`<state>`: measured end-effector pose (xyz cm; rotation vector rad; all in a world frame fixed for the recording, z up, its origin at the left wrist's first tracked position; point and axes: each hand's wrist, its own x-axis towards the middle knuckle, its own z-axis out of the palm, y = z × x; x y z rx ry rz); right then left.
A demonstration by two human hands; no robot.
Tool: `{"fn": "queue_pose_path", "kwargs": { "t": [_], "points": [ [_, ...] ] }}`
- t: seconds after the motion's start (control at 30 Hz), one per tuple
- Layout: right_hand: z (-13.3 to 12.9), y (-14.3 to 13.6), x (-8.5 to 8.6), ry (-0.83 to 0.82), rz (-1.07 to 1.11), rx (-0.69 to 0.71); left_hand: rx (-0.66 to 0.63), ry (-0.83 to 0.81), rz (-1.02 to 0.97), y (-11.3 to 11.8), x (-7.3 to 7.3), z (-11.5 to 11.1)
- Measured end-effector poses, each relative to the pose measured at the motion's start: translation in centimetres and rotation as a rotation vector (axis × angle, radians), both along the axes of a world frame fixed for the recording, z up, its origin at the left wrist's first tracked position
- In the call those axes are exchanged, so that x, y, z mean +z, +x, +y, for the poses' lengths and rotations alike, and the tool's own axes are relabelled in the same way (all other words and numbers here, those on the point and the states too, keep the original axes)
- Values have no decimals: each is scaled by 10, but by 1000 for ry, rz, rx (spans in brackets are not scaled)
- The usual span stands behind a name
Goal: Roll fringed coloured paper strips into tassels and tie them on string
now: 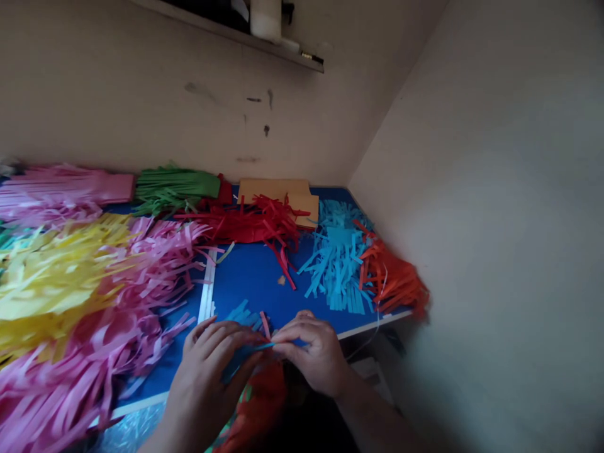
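Note:
My left hand is closed round a piece of blue fringed tissue paper, whose cut strips stick out beyond the fingers. Thumb and forefinger of my right hand pinch a twisted end of the same blue paper. Both hands are held close together at the table's front edge. A short pink strip rises between them; what it is joined to is hidden. Below the hands hangs orange-red fringed paper, with a bit of green beside it, partly covered by my left hand.
Yellow fringed paper and pink fringed paper cover the blue table's left side. Green, red, light blue and orange fringed stacks lie farther back and right. Tan sheets rest by the wall, under a shelf.

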<state>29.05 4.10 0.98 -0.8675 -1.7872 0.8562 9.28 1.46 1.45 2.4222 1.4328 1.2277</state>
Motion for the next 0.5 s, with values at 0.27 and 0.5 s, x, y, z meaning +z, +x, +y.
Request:
{"fn": "queue_pose_path", "kwargs": {
  "t": [0.27,0.5],
  "points": [
    [-6,5,11,-8,-71,-42,-79,160,9,10,-6,-1],
    [-5,12,7,34,-51,-104,-113,198,3,23,3,7]
  ]
}}
